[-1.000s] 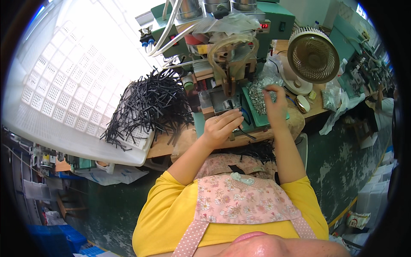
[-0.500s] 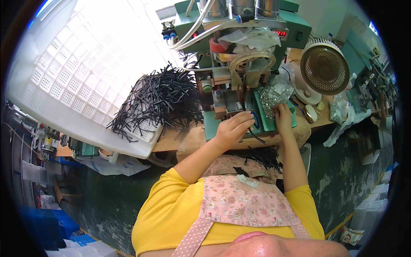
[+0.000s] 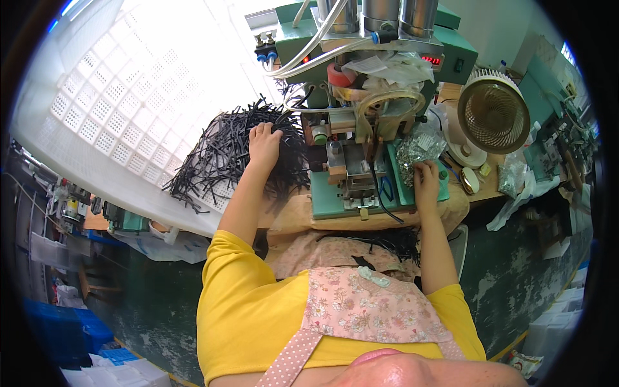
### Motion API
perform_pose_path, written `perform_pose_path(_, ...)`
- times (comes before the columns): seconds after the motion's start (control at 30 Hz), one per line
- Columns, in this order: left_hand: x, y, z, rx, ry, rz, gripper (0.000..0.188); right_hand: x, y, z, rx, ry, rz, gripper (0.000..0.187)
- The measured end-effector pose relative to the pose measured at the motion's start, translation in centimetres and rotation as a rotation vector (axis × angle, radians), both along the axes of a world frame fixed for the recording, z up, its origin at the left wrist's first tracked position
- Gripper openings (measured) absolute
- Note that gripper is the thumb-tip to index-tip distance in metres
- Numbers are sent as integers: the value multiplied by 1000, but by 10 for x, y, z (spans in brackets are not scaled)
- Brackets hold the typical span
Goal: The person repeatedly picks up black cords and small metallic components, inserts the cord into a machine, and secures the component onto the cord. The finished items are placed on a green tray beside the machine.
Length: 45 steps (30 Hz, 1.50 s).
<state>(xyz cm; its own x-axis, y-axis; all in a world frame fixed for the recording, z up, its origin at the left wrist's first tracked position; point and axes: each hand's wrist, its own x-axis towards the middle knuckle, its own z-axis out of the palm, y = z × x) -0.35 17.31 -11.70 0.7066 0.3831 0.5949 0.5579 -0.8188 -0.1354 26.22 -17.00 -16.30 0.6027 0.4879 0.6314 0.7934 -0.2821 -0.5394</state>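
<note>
My left hand (image 3: 265, 147) rests on a heap of thin black strips (image 3: 222, 148), left of a green bench press (image 3: 354, 169). Its fingers are bent, with the thumb apart, and no strip shows clearly in its grasp. One long black strip (image 3: 382, 201) hangs from under the press head and curves over the front of the base. To the right, my right hand (image 3: 425, 184) is at a green tray (image 3: 404, 193) of small shiny metal pieces (image 3: 406, 162). The fingertips are drawn together among the pieces; whatever they hold is too small to make out.
A large white perforated crate (image 3: 122, 109) stands at the left beneath the heap. Right of the tray are a round fan (image 3: 494, 111) and a clear bag of small parts (image 3: 510, 173). Clear air hoses (image 3: 309, 55) run across the press. More black strips (image 3: 403, 248) lie on my lap.
My left hand has left the front of the press and moved left onto the black heap. The strip at the press stays there. My right hand remains at the tray.
</note>
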Motion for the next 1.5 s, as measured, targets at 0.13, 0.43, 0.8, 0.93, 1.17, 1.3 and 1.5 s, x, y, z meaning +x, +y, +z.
perform_pose_path(0.13, 1, 9, -4, 145, 109, 9, 15, -2, -1, 1, 23, 38, 10, 17)
perform_pose_path(0.43, -17, -36, 39, -267, -555, -166, 13, 1, -1, 6, -82, -174, 23, 11)
perform_pose_path(0.8, -9, -116, 24, -918, -1090, -323, 39, -59, 23, 76, 174, 376, 225, 14)
perform_pose_path(0.93, -1, -142, 41, -1074, -1109, -452, 30, -80, 36, 101, 118, 245, 313, 16)
perform_pose_path(1.17, 15, -196, 69, -405, -647, -765, 15, -97, 54, 100, 267, 532, 377, 21)
perform_pose_path(1.3, 45, -213, 61, -261, -547, -904, 32, -86, 48, 98, 193, 339, 369, 21)
perform_pose_path(1.5, 55, -205, 45, -162, -497, -907, 28, -8, 2, 65, 165, 109, -47, 18)
